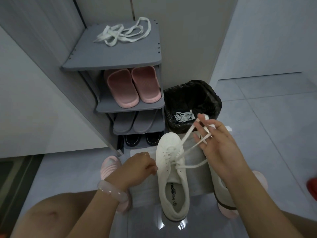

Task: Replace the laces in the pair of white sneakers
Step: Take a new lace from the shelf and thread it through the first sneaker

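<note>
A white sneaker (173, 177) stands on the floor in front of me, toe pointing away. My left hand (139, 164) grips its left side with curled fingers. A white lace (188, 150) runs taut from the eyelets up to my right hand (217, 143), which holds it wound between spread fingers above and to the right of the toe. The second white sneaker (221, 188) lies mostly hidden under my right forearm. A loose bundle of white laces (123, 32) lies on top of the grey shoe rack (111, 60).
A bin with a black liner (192, 93) stands right of the rack, with white laces (184, 116) inside. The rack holds pink slippers (132, 86), grey slippers (132, 123) and black shoes (140, 139). A wall is at the left, and a red object (312, 188) at the right edge.
</note>
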